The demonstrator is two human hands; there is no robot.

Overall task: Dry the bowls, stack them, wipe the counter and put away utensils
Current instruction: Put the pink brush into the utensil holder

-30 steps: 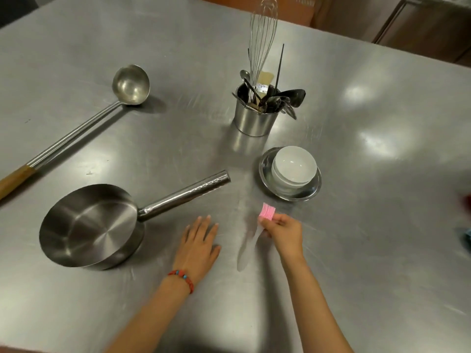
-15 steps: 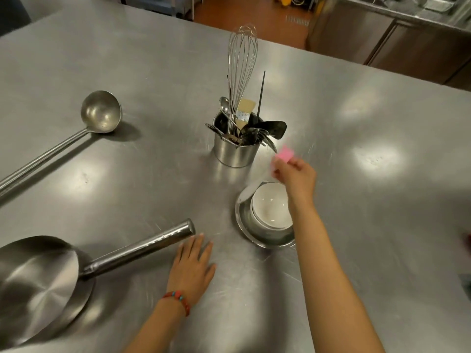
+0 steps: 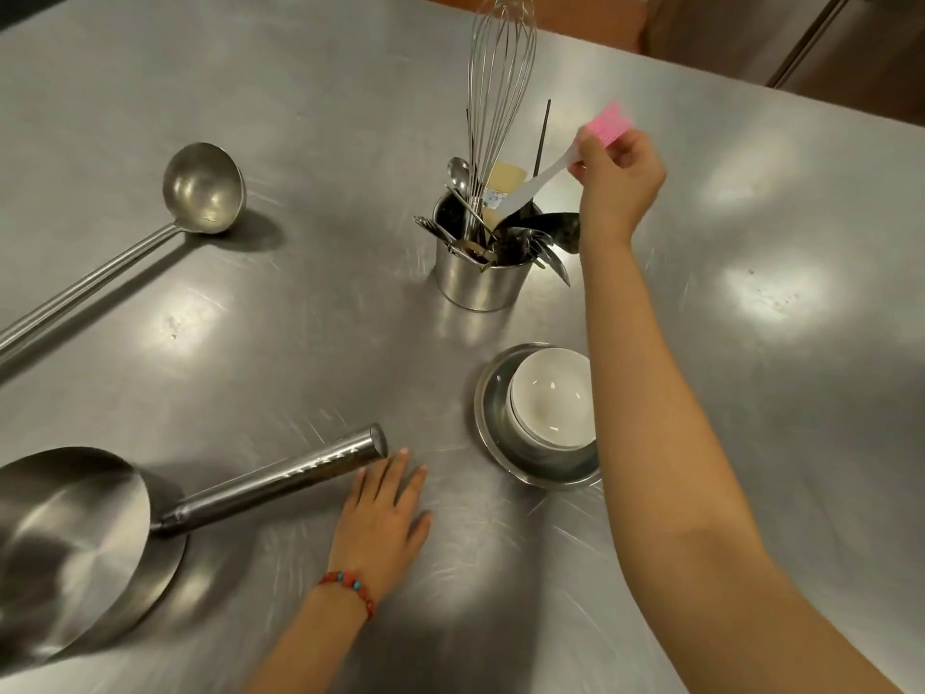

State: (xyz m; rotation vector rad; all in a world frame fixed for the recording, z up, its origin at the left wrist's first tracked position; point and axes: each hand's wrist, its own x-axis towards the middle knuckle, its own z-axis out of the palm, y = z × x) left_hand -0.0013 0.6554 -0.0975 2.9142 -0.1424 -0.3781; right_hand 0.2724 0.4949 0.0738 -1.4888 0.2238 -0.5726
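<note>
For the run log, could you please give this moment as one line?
step: put away utensils | right hand: holds pink-headed white brush, handle tip at steel utensil cup | left hand: flat on steel counter

Pink-headed, white-handled brush [image 3: 545, 180]; white bowls [image 3: 550, 398]; red-and-blue beaded bracelet [image 3: 350, 586].

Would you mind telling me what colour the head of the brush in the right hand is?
Pink; the brush head tops a white handle held by the right hand, seen in the head view.

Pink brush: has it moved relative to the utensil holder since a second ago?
Yes. The pink brush, gripped by the right hand, went from near the bowls to the utensil holder, handle tip entering it.
</note>
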